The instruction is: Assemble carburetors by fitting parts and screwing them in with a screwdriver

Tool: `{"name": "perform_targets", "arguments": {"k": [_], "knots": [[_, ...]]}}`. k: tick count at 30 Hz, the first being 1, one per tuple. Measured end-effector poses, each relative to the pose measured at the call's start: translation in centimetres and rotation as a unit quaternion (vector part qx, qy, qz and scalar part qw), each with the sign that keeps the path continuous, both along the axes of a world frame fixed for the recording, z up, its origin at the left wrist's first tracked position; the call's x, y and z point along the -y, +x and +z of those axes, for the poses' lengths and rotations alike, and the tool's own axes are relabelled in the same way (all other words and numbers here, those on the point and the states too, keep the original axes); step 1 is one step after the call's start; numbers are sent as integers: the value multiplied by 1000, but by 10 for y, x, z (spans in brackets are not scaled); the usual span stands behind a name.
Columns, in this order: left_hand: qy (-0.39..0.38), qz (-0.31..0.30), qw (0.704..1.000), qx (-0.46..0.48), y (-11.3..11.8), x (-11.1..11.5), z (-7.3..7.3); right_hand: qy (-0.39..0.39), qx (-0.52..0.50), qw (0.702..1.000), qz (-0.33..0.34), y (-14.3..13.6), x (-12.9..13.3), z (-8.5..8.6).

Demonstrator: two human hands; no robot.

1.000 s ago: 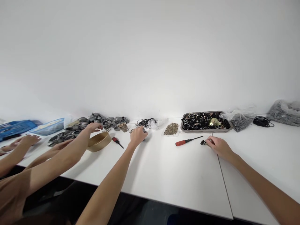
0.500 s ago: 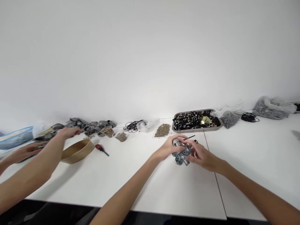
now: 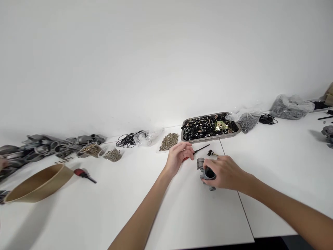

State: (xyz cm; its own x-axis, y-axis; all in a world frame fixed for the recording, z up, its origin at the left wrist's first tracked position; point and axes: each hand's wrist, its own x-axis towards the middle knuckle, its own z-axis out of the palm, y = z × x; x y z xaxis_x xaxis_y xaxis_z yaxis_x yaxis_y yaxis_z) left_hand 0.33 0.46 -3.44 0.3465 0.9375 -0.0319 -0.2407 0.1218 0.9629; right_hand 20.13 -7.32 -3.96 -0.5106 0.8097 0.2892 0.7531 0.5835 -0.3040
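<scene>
A grey metal carburetor body point(image 3: 201, 165) is held just above or on the white table, its round bore facing up toward me. My right hand point(image 3: 221, 172) grips it, with thumb and fingers around the bore end. My left hand point(image 3: 177, 157) is off the carburetor, its fingers loosely curled and apart. It hovers over the red handle of a screwdriver point(image 3: 201, 149), partly hiding it; no firm grip shows. Beyond my right hand lies a small black part with a brass-coloured stem point(image 3: 211, 152).
Behind my hands stands a metal tray point(image 3: 191, 141) of black and brass parts. Brass pieces point(image 3: 169, 141) lie to its left, bagged small parts point(image 3: 247, 121) to its right. Further left are cups of fittings point(image 3: 112, 155), a red-handled screwdriver point(image 3: 84, 174), a tan bowl point(image 3: 39, 187) and grey castings point(image 3: 41, 149).
My left hand has let go of the carburetor and moved left to the screwdriver handle. My right hand keeps the carburetor, now turned. The view has swung right; the co-worker's arms are mostly gone.
</scene>
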Motion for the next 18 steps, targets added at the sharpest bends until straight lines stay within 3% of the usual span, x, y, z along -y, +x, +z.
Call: {"name": "perform_targets", "arguments": {"k": [5, 7, 13, 15, 18], "knots": [[-2, 21, 1000, 14, 0, 1, 2, -173, -17, 984, 30, 11, 6, 31], [0, 22, 1000, 17, 2, 2, 2, -215, -32, 976, 3, 20, -4, 45], [3, 6, 1000, 26, 5, 4, 0, -172, -12, 974, -145, 63, -77, 89], [4, 1, 1000, 24, 5, 5, -1, -181, -8, 966, -184, 75, -103, 92], [4, 1, 1000, 18, 6, 4, -5, -184, -4, 962, -204, 83, -133, 74]]}}
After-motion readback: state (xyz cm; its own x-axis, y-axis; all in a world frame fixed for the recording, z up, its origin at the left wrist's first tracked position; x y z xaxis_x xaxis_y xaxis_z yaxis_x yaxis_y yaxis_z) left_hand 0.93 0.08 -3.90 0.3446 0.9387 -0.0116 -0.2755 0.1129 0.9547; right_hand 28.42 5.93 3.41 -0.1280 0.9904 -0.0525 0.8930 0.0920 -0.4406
